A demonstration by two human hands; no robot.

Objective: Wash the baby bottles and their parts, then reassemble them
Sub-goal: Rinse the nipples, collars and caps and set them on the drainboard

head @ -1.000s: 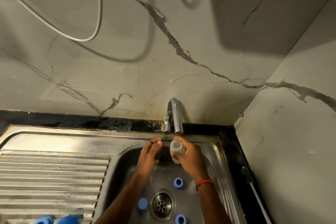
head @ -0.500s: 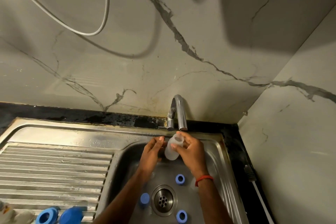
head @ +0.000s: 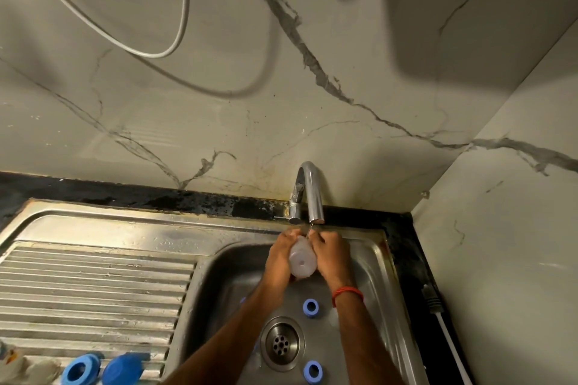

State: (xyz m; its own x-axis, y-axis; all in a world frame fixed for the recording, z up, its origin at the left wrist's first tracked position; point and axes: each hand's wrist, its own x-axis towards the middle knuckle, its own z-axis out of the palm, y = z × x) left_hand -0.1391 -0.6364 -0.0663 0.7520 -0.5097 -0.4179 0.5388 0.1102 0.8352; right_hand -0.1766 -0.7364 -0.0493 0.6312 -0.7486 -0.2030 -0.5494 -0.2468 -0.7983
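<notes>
Holding a small translucent baby bottle (head: 301, 261) between both hands, just under the spout of the chrome tap (head: 309, 194), in the middle of the frame and above the far part of the steel sink (head: 215, 284). Tilted with the round base toward the camera and the mouth up toward the spout, hidden behind the fingers. Wrapped on its left flank by the left hand (head: 279, 256) and on its right flank by the right hand (head: 332, 255), both curled closely round the body, with fingertips near the neck. Impossible to say much about running water; only a thin line seen below the spout.

Probably light, being empty and of thin plastic; rather stiff, yet likely to give a little under a hard squeeze. Most likely wet, maybe soapy, and therefore slippery. Hardly fragile, but liable to slide out of the palms and drop into the basin. Best taken round the middle of the body with a whole palm, thumb set against the shoulder below the thread, and never by the smooth base alone.

Lying apart from the hands on the basin floor: an upper blue ring (head: 310, 308) just above and right of the drain (head: 282, 344), and a lower blue ring (head: 312, 369) near the bottom edge. Small, round and wet, so better pinched across the rim through the hole.

Resting on the ribbed drainboard (head: 93, 284), lower left of the frame, side by side: a blue collar (head: 79, 370) and a blue dome cap (head: 125, 369).
</notes>
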